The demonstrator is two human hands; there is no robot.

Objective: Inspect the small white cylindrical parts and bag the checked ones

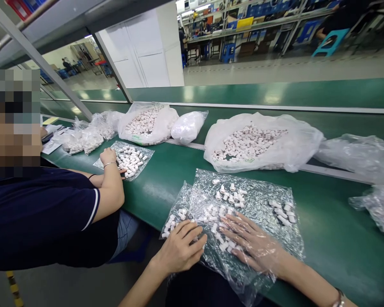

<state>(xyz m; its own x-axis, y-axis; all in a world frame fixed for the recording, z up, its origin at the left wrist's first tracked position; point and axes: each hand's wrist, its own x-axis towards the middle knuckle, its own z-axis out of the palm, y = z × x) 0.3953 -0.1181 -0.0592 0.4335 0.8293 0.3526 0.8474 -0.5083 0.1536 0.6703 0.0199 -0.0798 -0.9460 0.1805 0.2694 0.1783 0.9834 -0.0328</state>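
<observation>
A clear plastic bag (262,194) lies on the green bench with small white tubular plastic pieces (232,194) spread in and on it. My right hand (252,243) reaches under the bag's upper film, its fingers spread flat beside a group of these pieces. At the bag's left part, my left hand (182,247) has its fingers curled together on the film; what lies under the fingertips is hidden. More white pieces (171,224) sit just left of that hand. A separate cluster of white pieces (283,213) rests at the bag's right side.
Behind the bag stands a large open bag of white pieces (252,143). Another open bag (145,123) and a rolled plastic bundle (188,127) are farther left. Crumpled bags (365,155) lie at right. A co-worker's hand (109,158) handles pieces on a clear bag to my left.
</observation>
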